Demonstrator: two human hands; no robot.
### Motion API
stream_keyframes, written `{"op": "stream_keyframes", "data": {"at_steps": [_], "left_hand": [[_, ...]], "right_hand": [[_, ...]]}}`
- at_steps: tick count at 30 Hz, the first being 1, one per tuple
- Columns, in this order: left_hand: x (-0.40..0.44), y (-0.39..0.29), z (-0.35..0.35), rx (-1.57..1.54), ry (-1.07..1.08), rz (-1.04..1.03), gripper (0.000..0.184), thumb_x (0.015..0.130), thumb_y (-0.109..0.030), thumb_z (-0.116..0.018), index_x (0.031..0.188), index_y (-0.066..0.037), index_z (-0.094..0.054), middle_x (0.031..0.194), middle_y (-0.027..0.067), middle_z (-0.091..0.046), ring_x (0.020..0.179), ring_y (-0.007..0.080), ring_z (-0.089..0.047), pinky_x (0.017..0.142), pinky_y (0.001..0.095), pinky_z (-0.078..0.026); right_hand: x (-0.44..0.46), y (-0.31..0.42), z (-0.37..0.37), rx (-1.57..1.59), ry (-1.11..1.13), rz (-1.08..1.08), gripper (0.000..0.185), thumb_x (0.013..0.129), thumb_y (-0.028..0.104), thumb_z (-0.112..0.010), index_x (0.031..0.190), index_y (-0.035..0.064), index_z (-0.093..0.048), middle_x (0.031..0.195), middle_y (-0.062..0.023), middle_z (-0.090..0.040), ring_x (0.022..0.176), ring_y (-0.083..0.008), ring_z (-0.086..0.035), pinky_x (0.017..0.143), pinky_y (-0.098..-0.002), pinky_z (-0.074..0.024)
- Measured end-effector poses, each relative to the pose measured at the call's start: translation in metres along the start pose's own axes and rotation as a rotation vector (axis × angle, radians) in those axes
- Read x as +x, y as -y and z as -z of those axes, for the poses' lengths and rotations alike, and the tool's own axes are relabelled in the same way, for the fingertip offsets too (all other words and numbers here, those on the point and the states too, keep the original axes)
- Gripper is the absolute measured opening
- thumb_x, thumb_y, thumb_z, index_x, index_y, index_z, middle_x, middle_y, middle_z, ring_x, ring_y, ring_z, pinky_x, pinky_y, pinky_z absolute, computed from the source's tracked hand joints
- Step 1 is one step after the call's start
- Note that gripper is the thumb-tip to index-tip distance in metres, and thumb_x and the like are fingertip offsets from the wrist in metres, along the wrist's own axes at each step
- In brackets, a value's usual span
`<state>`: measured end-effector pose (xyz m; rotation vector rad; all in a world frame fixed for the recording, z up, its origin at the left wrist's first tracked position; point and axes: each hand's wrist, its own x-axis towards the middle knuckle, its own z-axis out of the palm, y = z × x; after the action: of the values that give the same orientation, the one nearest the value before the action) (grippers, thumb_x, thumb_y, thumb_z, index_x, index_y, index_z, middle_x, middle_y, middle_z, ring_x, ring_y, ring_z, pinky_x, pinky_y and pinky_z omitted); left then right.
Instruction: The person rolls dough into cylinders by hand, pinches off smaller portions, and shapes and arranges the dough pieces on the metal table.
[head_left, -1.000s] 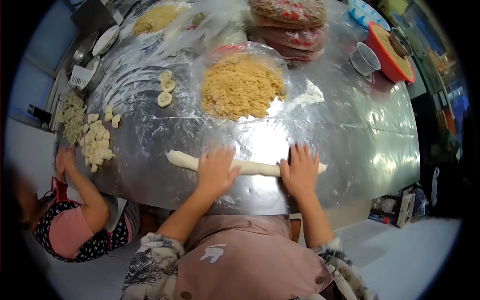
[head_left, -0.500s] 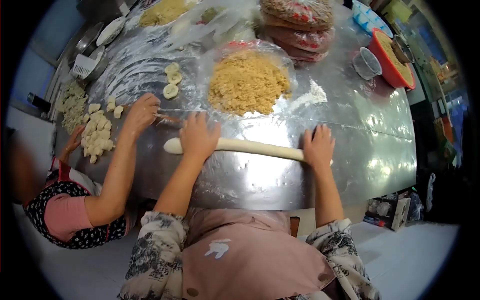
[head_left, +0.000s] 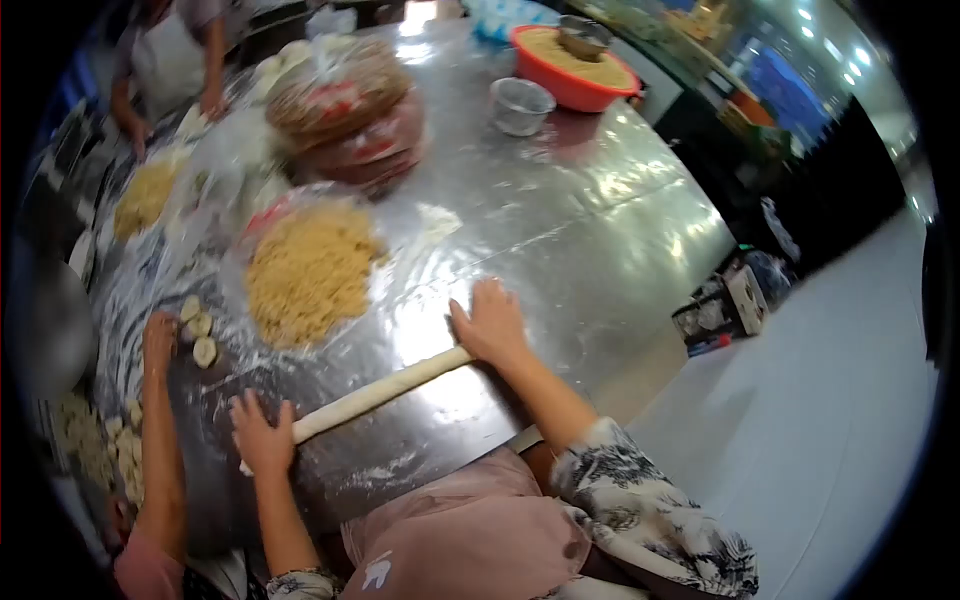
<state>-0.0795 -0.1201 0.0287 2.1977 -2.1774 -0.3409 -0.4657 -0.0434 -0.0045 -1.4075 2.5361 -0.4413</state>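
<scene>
A long pale dough rope [head_left: 375,394] lies on the metal table, running from lower left to upper right. My left hand [head_left: 264,436] rests flat on its left end, fingers stretched out and spread. On the right end lies my right hand [head_left: 492,322], palm down, its fingers extended and the thumb apart. Both palms cover parts of the rope. Beyond it, a heap of yellow crumbly filling [head_left: 310,275] sits on a plastic sheet. Small dough rounds [head_left: 204,352] are lined up to the left of the heap.
A co-worker's arm [head_left: 160,440] reaches in at left, beside cut dough pieces [head_left: 125,455]. Stacked plastic bags [head_left: 345,115] stand at the back. Farther right are a clear tub [head_left: 520,105] and a red basin [head_left: 570,75]. Another person [head_left: 170,60] stands across the table.
My view has turned to the right and tilted. Both hands remain on the dough rope. The co-worker's hand has shifted toward the small dough rounds.
</scene>
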Motion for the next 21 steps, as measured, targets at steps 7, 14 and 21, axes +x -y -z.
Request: {"op": "stream_keyframes", "data": {"at_steps": [7,14,21], "left_hand": [[-0.024,0.022,-0.008,0.113,0.026,-0.093,0.061,0.101,-0.045,-0.046,0.148,-0.005,-0.043,0.158,0.0170,-0.034,0.145,0.0373,-0.031,0.117,0.0510,-0.024],[-0.100,0.052,-0.032,0.174,-0.137,-0.281,0.070,0.097,-0.054,-0.048,0.147,-0.005,-0.044,0.150,0.0211,-0.044,0.139,0.0457,-0.037,0.112,0.0586,-0.028],[0.042,0.027,-0.028,0.107,-0.086,0.257,0.076,0.098,-0.059,-0.047,0.156,-0.012,-0.031,0.162,0.0174,-0.025,0.146,0.0353,-0.032,0.114,0.0552,-0.028]], "right_hand": [[-0.076,-0.014,0.031,-0.018,0.059,0.328,0.061,0.098,0.044,-0.050,0.138,-0.0014,-0.050,0.142,-0.0201,-0.051,0.138,-0.0375,-0.040,0.116,-0.0515,-0.0273],[-0.139,-0.025,0.011,0.032,-0.106,0.190,0.065,0.096,0.041,-0.055,0.140,-0.0051,-0.046,0.146,-0.0230,-0.046,0.139,-0.0397,-0.040,0.116,-0.0527,-0.0265],[0.007,0.010,-0.003,0.064,-0.095,0.040,0.068,0.099,0.050,-0.042,0.141,-0.0035,-0.046,0.153,-0.0225,-0.039,0.147,-0.0362,-0.028,0.120,-0.0532,-0.0183]]}}
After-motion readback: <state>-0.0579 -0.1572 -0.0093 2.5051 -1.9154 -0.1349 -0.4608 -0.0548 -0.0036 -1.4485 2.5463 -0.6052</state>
